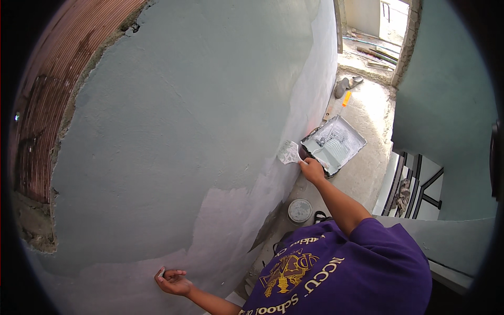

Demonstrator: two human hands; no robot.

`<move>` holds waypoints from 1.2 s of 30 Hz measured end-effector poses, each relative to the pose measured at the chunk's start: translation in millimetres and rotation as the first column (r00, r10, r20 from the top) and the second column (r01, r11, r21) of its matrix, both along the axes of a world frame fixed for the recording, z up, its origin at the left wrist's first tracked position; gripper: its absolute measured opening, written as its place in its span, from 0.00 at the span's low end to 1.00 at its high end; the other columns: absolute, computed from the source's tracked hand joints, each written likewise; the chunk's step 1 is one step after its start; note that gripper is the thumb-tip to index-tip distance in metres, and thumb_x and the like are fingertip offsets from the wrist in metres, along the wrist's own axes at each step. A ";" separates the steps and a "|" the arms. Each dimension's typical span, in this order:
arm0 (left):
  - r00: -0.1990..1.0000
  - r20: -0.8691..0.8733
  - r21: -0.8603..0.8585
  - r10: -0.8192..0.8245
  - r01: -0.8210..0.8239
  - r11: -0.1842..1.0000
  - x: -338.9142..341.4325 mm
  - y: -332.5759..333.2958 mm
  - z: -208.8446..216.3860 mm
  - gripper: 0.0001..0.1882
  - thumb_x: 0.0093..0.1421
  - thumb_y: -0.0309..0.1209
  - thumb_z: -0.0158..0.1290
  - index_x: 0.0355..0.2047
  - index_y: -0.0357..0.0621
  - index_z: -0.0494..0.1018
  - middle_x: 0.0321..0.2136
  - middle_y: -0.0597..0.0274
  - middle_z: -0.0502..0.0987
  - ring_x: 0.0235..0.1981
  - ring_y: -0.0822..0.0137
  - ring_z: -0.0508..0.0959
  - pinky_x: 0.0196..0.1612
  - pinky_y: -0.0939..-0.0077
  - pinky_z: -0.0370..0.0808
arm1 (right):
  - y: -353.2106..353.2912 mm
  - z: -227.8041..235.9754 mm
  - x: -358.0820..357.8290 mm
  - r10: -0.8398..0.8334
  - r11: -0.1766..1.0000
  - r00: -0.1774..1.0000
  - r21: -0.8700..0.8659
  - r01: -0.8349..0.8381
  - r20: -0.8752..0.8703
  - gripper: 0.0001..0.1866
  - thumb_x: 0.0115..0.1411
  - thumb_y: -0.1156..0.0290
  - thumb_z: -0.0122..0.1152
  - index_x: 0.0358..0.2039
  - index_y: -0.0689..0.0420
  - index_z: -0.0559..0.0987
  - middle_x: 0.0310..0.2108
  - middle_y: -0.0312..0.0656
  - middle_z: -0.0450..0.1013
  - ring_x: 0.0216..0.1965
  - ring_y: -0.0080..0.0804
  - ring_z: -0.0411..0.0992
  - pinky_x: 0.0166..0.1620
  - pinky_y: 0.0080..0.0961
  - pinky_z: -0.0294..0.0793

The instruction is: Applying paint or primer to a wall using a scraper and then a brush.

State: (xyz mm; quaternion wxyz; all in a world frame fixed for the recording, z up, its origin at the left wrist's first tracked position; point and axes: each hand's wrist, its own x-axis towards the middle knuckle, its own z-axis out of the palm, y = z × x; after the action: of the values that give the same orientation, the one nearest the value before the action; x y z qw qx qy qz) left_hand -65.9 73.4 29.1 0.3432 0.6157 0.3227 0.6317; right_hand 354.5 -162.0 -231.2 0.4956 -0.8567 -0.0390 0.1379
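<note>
My right hand (313, 170) is closed around the handle of a broad, pale scraper (288, 152) smeared with paint. Its blade is at the wall (210, 115), touching it or very near. Pale lilac-white covers the wall's lower strip, while grey-green shows above. Right beside that hand, a paint tray (359, 140) holds pale paint on its ridged bottom. Lower left, my left hand (174, 283) is held close to the wall, palm turned up, its fingers loosely bent and apart. A small dark spot shows by its fingertips; I cannot tell what it is.
A round paint-marked can (300, 210) stands on the floor near my feet. Beyond the tray lie an orange-handled tool (346, 99) and a pair of grey shoes (348, 85). Past the doorway are pipes or boards (378, 55). Bare ribbed brick (52, 115) borders the wall at left.
</note>
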 end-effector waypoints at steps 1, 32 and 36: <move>1.000 0.002 0.000 -0.002 0.002 1.000 0.2 0.5 -0.6 0.22 0.67 0.43 0.35 0.36 0.32 0.67 0.09 0.59 0.68 0.07 0.69 0.65 0.12 0.83 0.64 | -0.3 0.0 -0.1 -0.001 1.000 1.000 0.003 0.001 0.004 0.22 0.55 0.50 0.59 0.30 0.60 0.79 0.29 0.53 0.76 0.34 0.54 0.74 0.39 0.41 0.71; 1.000 0.019 0.003 -0.016 0.016 1.000 1.4 0.6 -0.9 0.22 0.67 0.43 0.35 0.36 0.33 0.66 0.09 0.59 0.68 0.07 0.69 0.65 0.13 0.84 0.62 | 6.6 25.2 -16.9 0.216 0.892 0.954 0.440 -0.106 -0.209 0.18 0.59 0.56 0.59 0.22 0.58 0.75 0.17 0.33 0.67 0.21 0.21 0.65 0.26 0.21 0.63; 1.000 0.018 -0.004 -0.009 0.009 1.000 -2.8 2.8 -1.9 0.22 0.67 0.43 0.36 0.36 0.33 0.66 0.09 0.59 0.68 0.07 0.69 0.64 0.13 0.84 0.63 | -4.1 -6.5 -14.0 0.133 0.989 0.988 0.078 -0.127 -0.074 0.24 0.53 0.48 0.59 0.28 0.60 0.80 0.25 0.51 0.75 0.30 0.46 0.75 0.35 0.37 0.71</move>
State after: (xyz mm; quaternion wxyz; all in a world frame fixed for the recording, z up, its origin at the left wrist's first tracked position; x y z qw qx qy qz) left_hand -68.7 76.2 27.2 0.3503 0.6108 0.3182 0.6348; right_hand 340.4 -166.0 -237.7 0.5178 -0.8273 -0.0803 0.2024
